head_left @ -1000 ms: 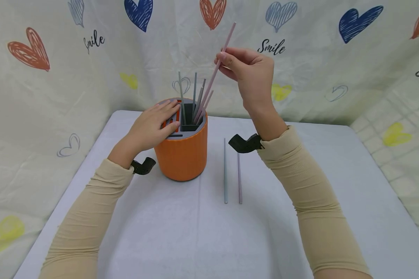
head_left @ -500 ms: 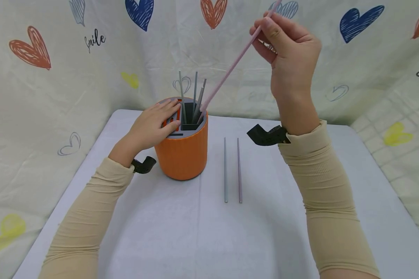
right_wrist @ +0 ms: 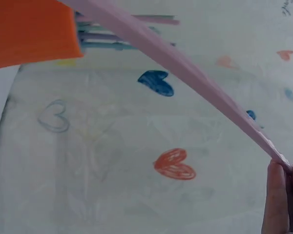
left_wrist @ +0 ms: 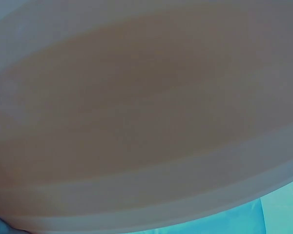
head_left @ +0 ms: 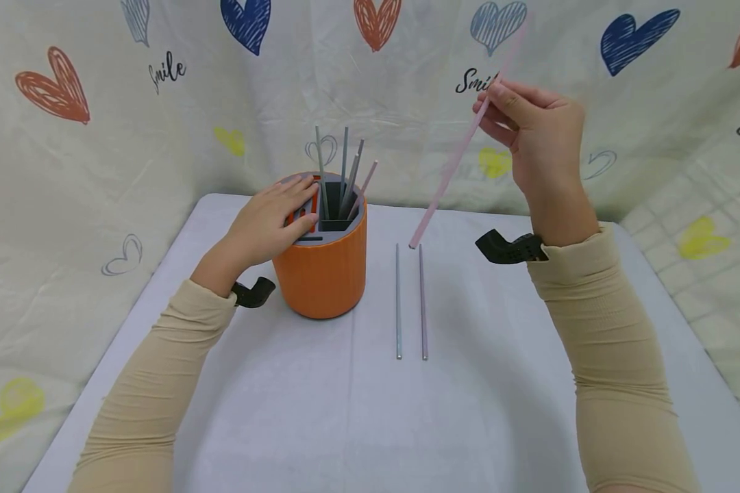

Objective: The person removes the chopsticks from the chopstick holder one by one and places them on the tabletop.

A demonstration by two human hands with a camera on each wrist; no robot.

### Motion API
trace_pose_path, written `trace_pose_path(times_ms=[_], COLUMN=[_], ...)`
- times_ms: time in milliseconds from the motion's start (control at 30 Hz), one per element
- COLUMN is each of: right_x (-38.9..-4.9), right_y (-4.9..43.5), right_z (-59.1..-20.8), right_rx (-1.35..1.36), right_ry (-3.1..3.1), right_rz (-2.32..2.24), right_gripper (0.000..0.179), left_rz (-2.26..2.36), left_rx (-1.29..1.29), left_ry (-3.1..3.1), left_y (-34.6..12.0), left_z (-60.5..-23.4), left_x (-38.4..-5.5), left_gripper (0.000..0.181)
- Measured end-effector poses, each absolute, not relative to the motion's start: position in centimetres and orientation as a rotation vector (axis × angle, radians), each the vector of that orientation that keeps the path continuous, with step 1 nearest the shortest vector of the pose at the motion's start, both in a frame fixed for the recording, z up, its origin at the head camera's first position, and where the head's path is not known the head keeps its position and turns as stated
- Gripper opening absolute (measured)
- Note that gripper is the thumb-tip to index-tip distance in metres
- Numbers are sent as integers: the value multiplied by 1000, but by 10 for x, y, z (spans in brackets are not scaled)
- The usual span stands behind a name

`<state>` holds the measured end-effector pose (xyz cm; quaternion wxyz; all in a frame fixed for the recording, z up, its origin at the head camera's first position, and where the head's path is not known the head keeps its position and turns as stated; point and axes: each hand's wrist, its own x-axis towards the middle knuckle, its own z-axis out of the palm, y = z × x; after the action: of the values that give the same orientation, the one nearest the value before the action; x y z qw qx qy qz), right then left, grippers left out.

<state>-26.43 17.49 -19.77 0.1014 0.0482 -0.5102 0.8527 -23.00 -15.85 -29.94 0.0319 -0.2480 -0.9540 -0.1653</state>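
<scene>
In the head view my right hand [head_left: 545, 140] pinches a long thin pink stick [head_left: 449, 168] between thumb and fingers. The stick slants down to the left, its lower end overlapping the table's back part. In the right wrist view the fingertips [right_wrist: 277, 192] grip that stick near one end. My left hand [head_left: 271, 213] rests with extended fingers on the grey top of a round orange pen holder [head_left: 322, 284]. Several thin sticks [head_left: 345, 161] stand in its dark square compartment, among them a short-showing pink stick [head_left: 365, 185] at the right.
Two more sticks, one bluish [head_left: 398, 301] and one purplish [head_left: 423, 305], lie side by side on the white table [head_left: 321, 411], right of the holder. A cloth backdrop [head_left: 160, 150] with hearts hangs behind. A blurred, curved brownish surface fills most of the left wrist view.
My right hand has drawn the pink stick up and out of the holder's compartment, moved right, then lowered somewhat. The left hand stays put on the holder.
</scene>
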Motion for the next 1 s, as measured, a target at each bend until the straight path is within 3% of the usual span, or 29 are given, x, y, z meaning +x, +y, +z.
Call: trace_pose_path(times_ms=[267,533,767,1000], right_x=[-283,-296,-301,-298], right_y=[197,211,219,221], right_z=[-256,-325,-362,-381], right_rx=[-47,-231,-343,-464], right_ry=[-1878,-2250,-2424,-2507], right_rz=[2513,2423,2391,2395], right_gripper=[26,6,32,29], left_rz=[-512,-518,-514,-519], left_rx=[-762,-759,-753,-753], left_ry=[-2938,-2937,-2948,-2948], left_y=[-158,-158,-157,-158], left_z=[-299,-299,-298,-298], left_x=[-230,-230,-229,-229], left_gripper=[59,59,58,58])
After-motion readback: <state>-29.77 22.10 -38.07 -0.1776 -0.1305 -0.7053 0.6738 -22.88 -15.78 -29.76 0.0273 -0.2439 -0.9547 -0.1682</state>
